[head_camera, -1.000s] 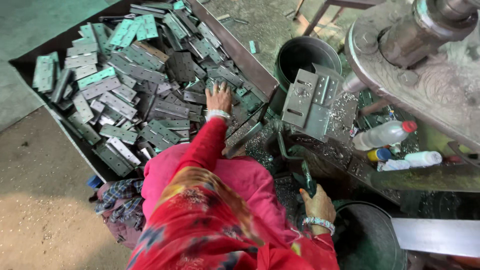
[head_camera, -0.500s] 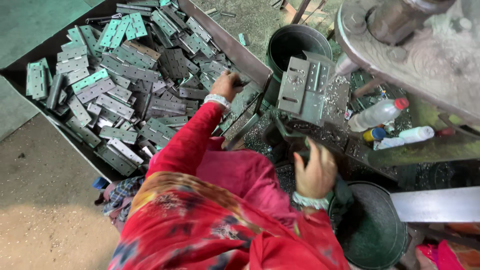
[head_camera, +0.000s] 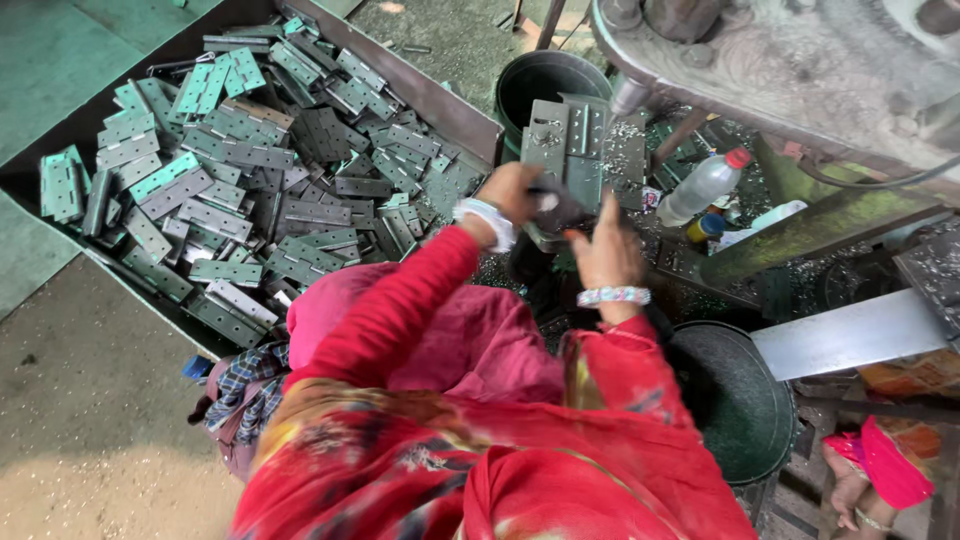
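We note a large metal bin (head_camera: 455, 108) filling the upper left of the frame, heaped with grey-green hinges (head_camera: 250, 190). Right of it, upper centre, stands a dark bucket (head_camera: 545, 85). A plastic bottle (head_camera: 703, 187) lies right of centre. At centre, our left hand (head_camera: 512, 192) is closed around a hinge plate (head_camera: 553, 205); our right hand (head_camera: 605, 250), fingers partly spread, touches it from the right.

1. We could not identify the dark, blurred piece (head_camera: 560, 205) between the hands.
2. The machine table (head_camera: 800, 70) was cut off by the top edge.
3. The tray (head_camera: 440, 100) hid its floor beneath hinges.
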